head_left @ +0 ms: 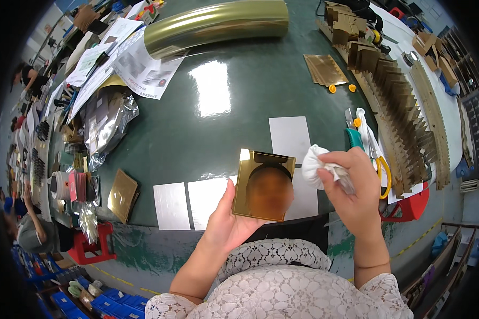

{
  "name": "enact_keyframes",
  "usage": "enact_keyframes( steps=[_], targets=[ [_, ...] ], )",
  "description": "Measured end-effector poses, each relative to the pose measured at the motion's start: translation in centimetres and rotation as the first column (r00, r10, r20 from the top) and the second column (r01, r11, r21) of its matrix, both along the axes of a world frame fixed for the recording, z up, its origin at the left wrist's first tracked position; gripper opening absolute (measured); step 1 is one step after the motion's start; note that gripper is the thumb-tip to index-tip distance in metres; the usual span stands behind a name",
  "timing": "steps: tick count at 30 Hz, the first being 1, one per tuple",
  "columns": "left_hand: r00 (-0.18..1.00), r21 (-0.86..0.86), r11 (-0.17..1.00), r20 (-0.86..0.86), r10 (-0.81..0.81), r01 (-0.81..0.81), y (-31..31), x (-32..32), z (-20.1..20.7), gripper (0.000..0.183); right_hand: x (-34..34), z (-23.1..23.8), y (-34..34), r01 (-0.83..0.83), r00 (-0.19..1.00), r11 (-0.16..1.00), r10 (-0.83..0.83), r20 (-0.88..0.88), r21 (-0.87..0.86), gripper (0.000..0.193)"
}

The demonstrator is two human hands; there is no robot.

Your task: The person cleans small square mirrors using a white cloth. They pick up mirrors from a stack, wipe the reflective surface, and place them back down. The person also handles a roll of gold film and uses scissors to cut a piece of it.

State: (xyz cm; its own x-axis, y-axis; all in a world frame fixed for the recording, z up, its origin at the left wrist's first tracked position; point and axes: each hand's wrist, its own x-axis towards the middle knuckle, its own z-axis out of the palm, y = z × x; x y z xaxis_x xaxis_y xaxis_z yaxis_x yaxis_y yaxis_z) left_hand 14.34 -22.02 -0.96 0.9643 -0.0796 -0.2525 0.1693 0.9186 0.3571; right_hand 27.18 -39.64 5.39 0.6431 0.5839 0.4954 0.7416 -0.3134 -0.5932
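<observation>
While the left hand (226,223) props a square gold mirror plate (264,185) upright over the near edge of the dark green table (223,69), its thumb and fingers are clamped on the plate's left and lower edges; the right hand (351,183) hangs just beside the plate's right edge, fingers closed around a bunched white cloth (315,166); the cloth is close to the plate, though whether it touches cannot be told. Judging by this, the wiping of this plate looks in hand rather than finished; the plate's face already shines cleanly. Several pale grey sheets (171,206) lie flat on the table under and beside the plate; another gold plate (123,194) lies well to the left; a stack of gold pieces (325,69) sits farther back, so more may be left to handle.
</observation>
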Motion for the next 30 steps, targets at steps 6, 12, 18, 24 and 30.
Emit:
enact_keyframes(
  steps=[6,12,18,24,30],
  targets=[
    [0.997,0.216,0.976,-0.074,0.028,-0.012,-0.4,-0.2,0.3,0.065,0.4,-0.7,1.2,-0.072,0.989,0.995,0.08,0.122,-0.067,0.032],
    [0.995,0.214,0.973,-0.027,0.098,-0.09,-0.2,-0.6,-0.6,0.057,0.2,-1.1,1.4,-0.121,0.975,0.978,0.149,0.165,-0.17,0.04],
    [0.987,0.246,0.962,-0.076,0.144,-0.122,0.5,-0.1,-0.6,0.059,-2.2,-2.0,1.4,-0.25,0.957,0.953,0.27,0.11,-0.169,0.036],
    [0.981,0.21,0.965,-0.073,0.178,-0.159,1.0,0.4,-0.9,0.062,-4.4,-2.2,0.7,-0.341,0.928,0.909,0.366,0.068,-0.239,0.038],
    [0.978,0.175,0.967,-0.067,0.198,-0.184,1.0,0.5,-0.2,0.063,-5.3,-1.8,-0.4,-0.466,0.883,0.861,0.466,-0.048,-0.206,0.04]
  ],
)
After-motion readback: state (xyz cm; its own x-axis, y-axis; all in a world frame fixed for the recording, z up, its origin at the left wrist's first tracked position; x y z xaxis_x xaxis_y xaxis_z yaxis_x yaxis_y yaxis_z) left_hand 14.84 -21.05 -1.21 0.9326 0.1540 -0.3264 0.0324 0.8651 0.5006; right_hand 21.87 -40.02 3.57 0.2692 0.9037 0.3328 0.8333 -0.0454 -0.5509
